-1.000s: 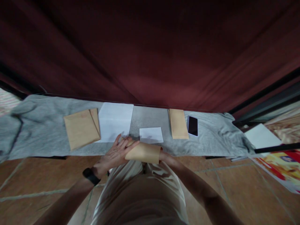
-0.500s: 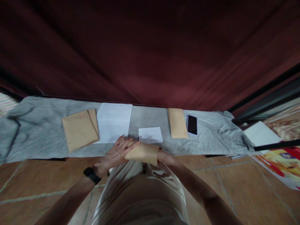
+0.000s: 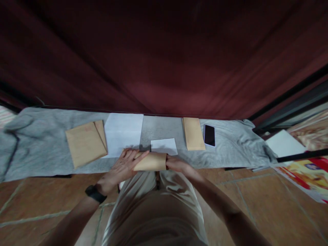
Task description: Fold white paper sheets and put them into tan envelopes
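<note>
While both hands hold it near the front edge of the surface [image 3: 38, 160], the brown envelope [image 3: 151, 161] sits right in front of the person's body. The left hand [image 3: 123, 167] lies over the left end of the envelope, and its fingers [image 3: 137, 158] are bent over the top of it, holding on. The right hand [image 3: 176, 164] grips the right end, with its fingers closed on the envelope, but most of them are hidden behind the paper. The envelope looks bent, like a roll, and it runs from side to side between the two hands. A black watch [image 3: 95, 194] is on the left wrist. A gray cloth [image 3: 230, 150] covers the surface. Just behind the envelope lies a small white paper [image 3: 164, 145], very close to it. To the left of that is a big white sheet [image 3: 123, 131], and the left hand's fingertips are close to its front edge. Further left lies a pile of brown envelopes [image 3: 84, 143], next to the sheet. To the right of the small paper is a long envelope [image 3: 193, 133], lying flat, and just beside it is a dark phone [image 3: 209, 135]. A dark red curtain [image 3: 164, 58] hangs behind the surface. The floor [image 3: 269, 191] is made of brown tiles.
</note>
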Tool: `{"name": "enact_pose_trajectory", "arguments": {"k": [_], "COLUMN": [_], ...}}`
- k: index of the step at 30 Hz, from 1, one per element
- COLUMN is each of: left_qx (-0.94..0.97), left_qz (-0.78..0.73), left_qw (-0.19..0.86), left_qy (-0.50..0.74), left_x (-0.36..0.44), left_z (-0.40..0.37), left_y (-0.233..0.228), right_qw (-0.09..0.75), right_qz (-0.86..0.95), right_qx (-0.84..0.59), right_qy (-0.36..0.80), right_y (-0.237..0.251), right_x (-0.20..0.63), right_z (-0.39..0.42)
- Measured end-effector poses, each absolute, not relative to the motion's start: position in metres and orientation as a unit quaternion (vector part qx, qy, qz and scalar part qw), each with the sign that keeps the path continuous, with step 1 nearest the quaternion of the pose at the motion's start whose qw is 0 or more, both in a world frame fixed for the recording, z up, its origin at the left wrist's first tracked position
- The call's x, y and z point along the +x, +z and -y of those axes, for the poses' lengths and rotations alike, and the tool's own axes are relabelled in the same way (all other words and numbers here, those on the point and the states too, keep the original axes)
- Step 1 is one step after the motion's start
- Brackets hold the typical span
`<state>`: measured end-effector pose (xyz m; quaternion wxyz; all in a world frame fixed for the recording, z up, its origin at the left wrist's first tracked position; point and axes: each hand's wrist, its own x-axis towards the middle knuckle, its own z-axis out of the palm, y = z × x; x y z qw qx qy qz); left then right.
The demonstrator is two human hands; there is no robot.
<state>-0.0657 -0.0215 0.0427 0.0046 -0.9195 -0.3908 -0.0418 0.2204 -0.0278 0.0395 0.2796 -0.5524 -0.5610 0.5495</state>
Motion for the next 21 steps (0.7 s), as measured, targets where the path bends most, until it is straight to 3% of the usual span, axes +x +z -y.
{"name": "enact_pose_trajectory", "arguments": {"k": [4, 9, 14, 17, 21], "left_qx": [-0.912, -0.908, -0.889, -0.878, -0.868], "left_qz": [0.409, 0.414, 0.449, 0.469, 0.486], "left_qw": [0.006, -0.005, 0.007, 0.024, 0.038], "left_qy": [-0.038, -0.064, -0.093, -0.096, -0.100], "left_x": [-0.066, -0.069, -0.085, -0.090, -0.092], "left_z": [0.021, 0.018, 0.014, 0.013, 0.014], "left_y": [0.048, 0.049, 0.049, 0.049, 0.047], "right_qw": [0.253, 0.259, 0.299, 0.228, 0.136], "right_qz": [0.550, 0.549, 0.565, 0.585, 0.591], "right_qx": [-0.475, -0.525, -0.686, -0.748, -0.782], "right_qy": [0.639, 0.597, 0.348, 0.214, 0.143], "right_y": [0.037, 0.030, 0.022, 0.018, 0.013], "right_x": [0.232, 0.238, 0.257, 0.261, 0.245], "right_z": [0.026, 0.024, 0.015, 0.013, 0.013]}}
